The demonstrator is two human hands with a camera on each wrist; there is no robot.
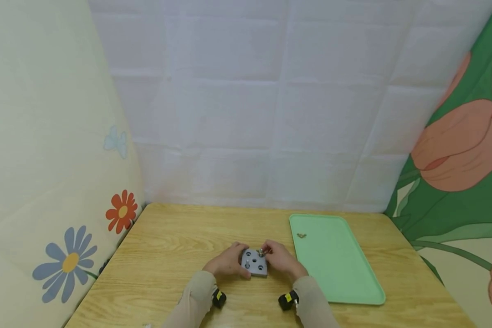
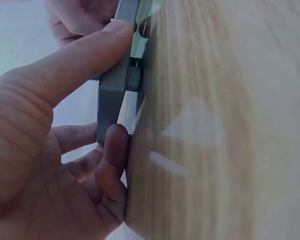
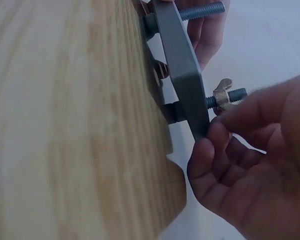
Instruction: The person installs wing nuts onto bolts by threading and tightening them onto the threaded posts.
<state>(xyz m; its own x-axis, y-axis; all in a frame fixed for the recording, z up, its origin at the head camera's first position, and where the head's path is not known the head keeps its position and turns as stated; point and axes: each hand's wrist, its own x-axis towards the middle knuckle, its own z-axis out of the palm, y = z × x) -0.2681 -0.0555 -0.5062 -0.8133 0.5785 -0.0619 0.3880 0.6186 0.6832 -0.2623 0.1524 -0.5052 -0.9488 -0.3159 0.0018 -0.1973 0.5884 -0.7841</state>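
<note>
A grey metal plate (image 1: 254, 269) with several holes is held just above the table, bolts passing through it. My left hand (image 1: 228, 262) grips its left edge, thumb (image 2: 97, 52) on the upper face and fingers beneath. A brass wing nut (image 3: 222, 95) sits partway along the threaded bolt (image 3: 238, 94) at the plate's far right corner. My right hand (image 1: 281, 260) holds the wing nut with curled fingertips; its lower wing is partly hidden by them. A second bolt (image 3: 205, 11) sticks up bare from the plate. Bolt heads (image 2: 133, 79) show underneath.
Right of the hands lies a light green tray (image 1: 336, 273), with small brass wing nuts (image 1: 301, 235) near its far left corner. The wooden table (image 1: 180, 237) meets a white cloth (image 1: 221, 136) at the back. A small pale object (image 1: 148, 325) is at the front edge.
</note>
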